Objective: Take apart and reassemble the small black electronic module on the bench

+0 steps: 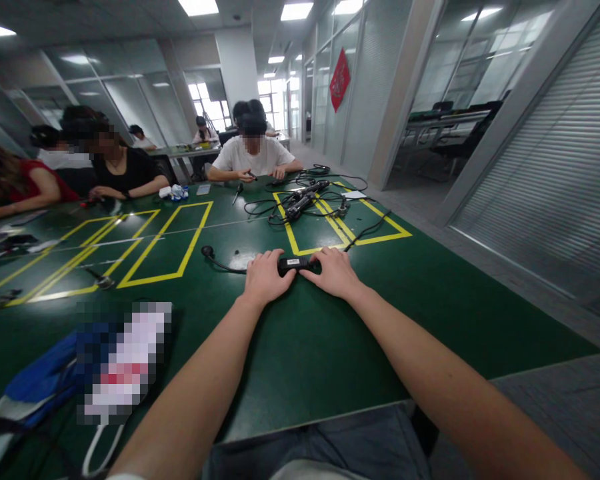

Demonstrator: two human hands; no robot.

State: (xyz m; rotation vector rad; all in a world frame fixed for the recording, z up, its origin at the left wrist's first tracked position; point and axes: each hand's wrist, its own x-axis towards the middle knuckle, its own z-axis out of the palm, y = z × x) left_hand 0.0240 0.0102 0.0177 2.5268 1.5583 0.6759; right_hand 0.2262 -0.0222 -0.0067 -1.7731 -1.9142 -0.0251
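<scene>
A small black oblong box (pixel 291 264) with a white label lies low over the green table, held between both my hands. My left hand (pixel 267 277) is closed round its left end, the thumb at the near edge. At the right end, my right hand (pixel 337 275) is closed with thumb and fingertips on the box or its cable; exactly which I cannot tell. A black cable (pixel 225 267) runs out left from under my left hand to a round black end piece (pixel 207 252). Another black cable (pixel 373 228) leads off beyond my right hand.
Yellow tape rectangles (pixel 153 280) mark the green table (pixel 460 300). Tangled cables and black rods (pixel 305 200) lie ahead. A blue pouch (pixel 45 373) and a blurred-out pale item (pixel 130 360) are at near left. A person in a white shirt (pixel 250 157) sits opposite; others sit left.
</scene>
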